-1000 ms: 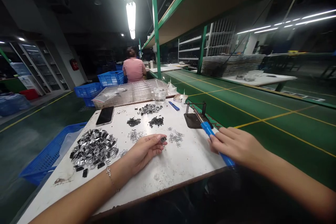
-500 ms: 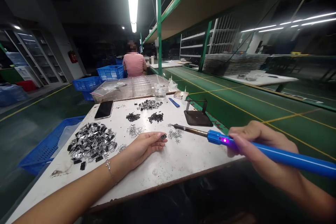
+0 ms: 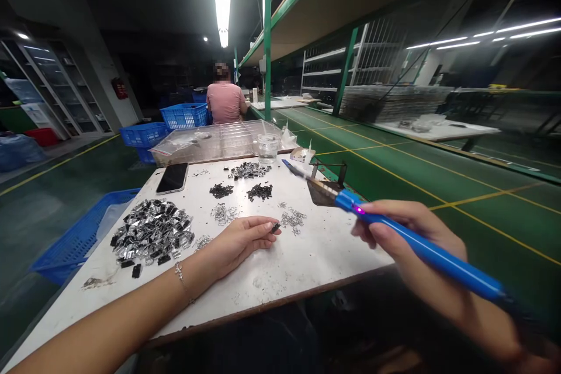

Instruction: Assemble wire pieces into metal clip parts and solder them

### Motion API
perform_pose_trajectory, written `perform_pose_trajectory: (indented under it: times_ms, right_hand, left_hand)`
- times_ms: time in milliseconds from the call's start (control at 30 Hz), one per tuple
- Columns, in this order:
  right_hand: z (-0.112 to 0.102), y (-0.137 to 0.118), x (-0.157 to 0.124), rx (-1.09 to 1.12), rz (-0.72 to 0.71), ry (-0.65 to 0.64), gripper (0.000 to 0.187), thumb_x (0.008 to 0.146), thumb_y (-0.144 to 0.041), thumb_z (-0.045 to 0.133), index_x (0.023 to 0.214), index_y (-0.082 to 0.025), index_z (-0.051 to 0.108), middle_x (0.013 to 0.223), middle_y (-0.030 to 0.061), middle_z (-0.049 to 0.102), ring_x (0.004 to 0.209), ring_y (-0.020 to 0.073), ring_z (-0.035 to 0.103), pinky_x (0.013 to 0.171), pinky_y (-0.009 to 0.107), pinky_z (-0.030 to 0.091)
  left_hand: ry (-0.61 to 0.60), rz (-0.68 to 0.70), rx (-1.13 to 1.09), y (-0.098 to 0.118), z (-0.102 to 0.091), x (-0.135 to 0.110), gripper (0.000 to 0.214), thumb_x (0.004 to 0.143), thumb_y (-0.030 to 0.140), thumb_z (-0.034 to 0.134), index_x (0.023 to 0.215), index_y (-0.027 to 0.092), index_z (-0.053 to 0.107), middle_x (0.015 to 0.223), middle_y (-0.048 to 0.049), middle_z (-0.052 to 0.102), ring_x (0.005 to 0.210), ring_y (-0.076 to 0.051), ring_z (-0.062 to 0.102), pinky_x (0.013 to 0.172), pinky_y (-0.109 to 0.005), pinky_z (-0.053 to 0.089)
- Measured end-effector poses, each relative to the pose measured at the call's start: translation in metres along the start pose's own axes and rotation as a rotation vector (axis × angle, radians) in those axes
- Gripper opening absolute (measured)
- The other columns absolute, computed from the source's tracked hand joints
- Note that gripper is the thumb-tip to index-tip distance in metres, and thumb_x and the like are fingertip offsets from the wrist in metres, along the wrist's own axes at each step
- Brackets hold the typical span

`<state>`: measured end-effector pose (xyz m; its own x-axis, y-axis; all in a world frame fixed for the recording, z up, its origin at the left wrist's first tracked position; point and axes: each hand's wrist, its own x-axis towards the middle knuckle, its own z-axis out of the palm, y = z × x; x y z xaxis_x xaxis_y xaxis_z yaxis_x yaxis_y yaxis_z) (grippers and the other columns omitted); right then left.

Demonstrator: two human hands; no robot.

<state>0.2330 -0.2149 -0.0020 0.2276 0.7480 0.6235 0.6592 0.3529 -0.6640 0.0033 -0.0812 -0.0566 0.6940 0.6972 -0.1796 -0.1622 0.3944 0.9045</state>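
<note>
Now swung tip-upward across the view of the black metal stand (image 3: 321, 197), the slim blue-handled soldering iron (image 3: 432, 254) gripped in the right hand (image 3: 421, 219) remains apart from the small black block (image 3: 275, 227) pinched in the left hand (image 3: 245, 239), left of the stand.

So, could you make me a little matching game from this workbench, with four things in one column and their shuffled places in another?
Things
1. Long blue soldering iron with a pink light
2. Small black part
3. Dark-screened phone with a pale edge
4. Large heap of shiny silver-and-black pieces

Places
A. Flat near the white table's far left corner
B. At the left hand's fingertips
C. Between the phone and the left forearm
D. In the right hand

Pairs: 1-D, 2-B, 3-A, 4-C
</note>
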Motion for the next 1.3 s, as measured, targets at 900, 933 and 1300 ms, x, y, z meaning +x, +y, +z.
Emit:
perform_pose_trajectory:
  times_ms: [900,933,1300]
  right_hand:
    - [0.051,-0.018,-0.032,0.221,0.115,-0.341,0.015,0.079,-0.015,0.057,0.073,-0.023,0.045,0.081,-0.0013,0.059,0.075,0.0135,0.060,0.070,0.025,0.047]
    - [0.051,-0.019,-0.032,0.222,0.118,-0.339,0.015,0.078,-0.015,0.056,0.073,-0.023,0.045,0.081,-0.0009,0.058,0.074,0.0137,0.060,0.069,0.025,0.047]
    - [0.050,-0.023,-0.030,0.236,0.150,-0.363,0.014,0.078,-0.017,0.058,0.074,-0.023,0.045,0.081,0.0005,0.059,0.074,0.0149,0.058,0.067,0.026,0.049]
  left_hand:
    - [-0.218,0.030,0.016,-0.013,0.032,-0.023,0.023,0.066,0.012,0.079,0.081,0.010,0.061,0.085,-0.0061,0.068,0.082,-0.015,0.064,0.082,-0.028,0.047]
    - [-0.215,0.028,0.017,-0.013,0.033,-0.023,0.023,0.066,0.012,0.079,0.080,0.010,0.061,0.085,-0.0058,0.067,0.082,-0.015,0.064,0.081,-0.028,0.047]
    - [-0.228,0.031,-0.009,-0.016,0.031,-0.025,0.023,0.066,0.012,0.079,0.078,0.011,0.060,0.085,-0.0042,0.066,0.080,-0.013,0.063,0.079,-0.026,0.047]
